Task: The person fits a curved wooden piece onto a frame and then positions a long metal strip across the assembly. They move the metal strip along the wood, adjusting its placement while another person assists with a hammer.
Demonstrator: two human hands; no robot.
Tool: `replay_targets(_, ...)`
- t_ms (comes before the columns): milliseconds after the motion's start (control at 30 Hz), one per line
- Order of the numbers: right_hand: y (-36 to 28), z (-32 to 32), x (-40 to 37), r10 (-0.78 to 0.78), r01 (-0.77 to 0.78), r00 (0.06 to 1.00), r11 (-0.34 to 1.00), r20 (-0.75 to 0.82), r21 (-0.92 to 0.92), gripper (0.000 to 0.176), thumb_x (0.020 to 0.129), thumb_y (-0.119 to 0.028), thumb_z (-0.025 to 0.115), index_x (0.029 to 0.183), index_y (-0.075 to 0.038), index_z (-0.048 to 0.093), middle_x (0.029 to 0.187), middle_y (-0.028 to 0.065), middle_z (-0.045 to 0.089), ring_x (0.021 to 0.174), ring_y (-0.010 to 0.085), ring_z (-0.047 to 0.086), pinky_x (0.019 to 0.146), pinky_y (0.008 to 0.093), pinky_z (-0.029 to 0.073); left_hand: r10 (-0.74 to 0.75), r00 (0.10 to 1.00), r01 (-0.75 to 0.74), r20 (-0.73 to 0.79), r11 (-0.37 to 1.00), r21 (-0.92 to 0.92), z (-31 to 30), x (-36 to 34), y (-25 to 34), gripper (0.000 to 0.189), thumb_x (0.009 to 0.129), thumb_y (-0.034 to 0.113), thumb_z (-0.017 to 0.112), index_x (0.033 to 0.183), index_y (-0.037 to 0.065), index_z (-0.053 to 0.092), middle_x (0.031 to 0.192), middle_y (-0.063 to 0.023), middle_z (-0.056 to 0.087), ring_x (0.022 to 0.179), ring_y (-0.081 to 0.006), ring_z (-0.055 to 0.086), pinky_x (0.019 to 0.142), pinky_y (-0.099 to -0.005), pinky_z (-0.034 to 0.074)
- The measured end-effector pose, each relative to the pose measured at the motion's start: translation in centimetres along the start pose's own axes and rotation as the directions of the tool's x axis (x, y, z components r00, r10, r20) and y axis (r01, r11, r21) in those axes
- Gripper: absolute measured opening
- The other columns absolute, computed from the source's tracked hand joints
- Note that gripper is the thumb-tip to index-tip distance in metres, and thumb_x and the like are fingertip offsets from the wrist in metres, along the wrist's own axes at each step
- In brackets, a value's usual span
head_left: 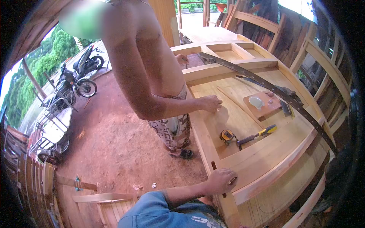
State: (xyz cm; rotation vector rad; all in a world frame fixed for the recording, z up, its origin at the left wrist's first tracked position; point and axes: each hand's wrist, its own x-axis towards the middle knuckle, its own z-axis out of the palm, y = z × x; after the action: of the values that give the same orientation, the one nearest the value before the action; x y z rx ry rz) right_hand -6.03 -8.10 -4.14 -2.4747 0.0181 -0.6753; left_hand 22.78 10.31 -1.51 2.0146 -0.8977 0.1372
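Observation:
My left hand [221, 181] is closed and rests on the pale wooden frame [208, 146] at its near corner. A narrow dark brown strip or slot [213, 165] shows on both sides of the fist; what the fingers hold, if anything, I cannot tell. Beyond the hand, inside the frame, lie a tape measure [227, 135] and a tool with a yellow and black handle [267, 130]. My right hand is out of view. Across the panel, another person's hand [211, 103] hovers with bent fingers over the wood.
A long dark metal bar with holes [281, 93] spans the frame. A small board [264, 110] carries a whitish patch. The other person stands at the frame's left side. Wooden frames [323, 57] lean at right; motorcycles [68, 83] stand on the dirt at left.

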Motion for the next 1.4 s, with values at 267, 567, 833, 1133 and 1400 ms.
replay_targets(267,0.2,-0.2,-0.1,0.148,-0.158,0.986,0.977,0.083,0.141,0.027,0.083,-0.01,0.075,0.104,0.001,0.063,0.092,0.0143,0.065,0.079,0.0253,0.064,0.067,0.0351,0.054,-0.049,0.995,0.042,0.088,0.996,0.079,-0.7,0.2,0.7,0.012,0.077,0.015,0.066,0.084,0.008,0.06,0.078,-0.0103,0.063,0.074,-0.0311,0.064,0.064,-0.0415,0.052)
replay_targets(567,-3.0,0.3,1.7,0.206,-0.204,0.968,0.978,-0.141,0.03,0.028,0.085,-0.016,0.072,0.107,-0.002,0.061,0.095,0.013,0.066,0.079,0.0287,0.064,0.068,0.0366,0.054,-0.006,0.999,0.001,0.033,0.991,0.137,-0.7,-0.1,0.4,0.01,0.077,0.014,0.068,0.085,0.009,0.066,0.077,-0.0089,0.067,0.072,-0.029,0.067,0.064,-0.0389,0.054)
replay_targets(833,-5.2,2.5,-0.1,0.406,-0.496,0.85,0.831,-0.335,-0.251,0.028,0.078,-0.027,0.074,0.096,-0.009,0.063,0.083,0.0095,0.066,0.07,0.0306,0.064,0.063,0.0403,0.052,-0.033,0.999,0.033,-0.018,0.999,0.033,-0.8,0.0,1.0,0.006,0.078,0.007,0.069,0.082,0.005,0.064,0.073,-0.0129,0.065,0.067,-0.031,0.065,0.062,-0.0395,0.052)
replay_targets(1133,-6.4,1.7,1.9,0.505,-0.586,0.78,0.797,-0.37,-0.147,0.022,0.074,-0.027,0.076,0.084,-0.01,0.066,0.076,0.0093,0.066,0.07,0.0306,0.066,0.065,0.0422,0.053,0.011,1.0,-0.01,-0.018,0.998,0.055,-0.4,-0.4,-0.1,0.007,0.078,0.003,0.068,0.082,0.002,0.063,0.073,-0.0157,0.064,0.066,-0.0331,0.064,0.061,-0.0399,0.05)
replay_targets(1400,-6.7,2.2,2.1,0.516,-0.608,0.762,0.779,-0.392,-0.155,0.023,0.075,-0.028,0.076,0.083,-0.01,0.065,0.075,0.0094,0.065,0.07,0.0309,0.065,0.063,0.0418,0.052,-0.005,1.0,0.005,0.014,1.0,0.003,-0.9,-0.1,0.5,0.008,0.079,0.004,0.067,0.085,0.002,0.063,0.073,-0.0159,0.063,0.065,-0.0335,0.063,0.06,-0.0406,0.05)
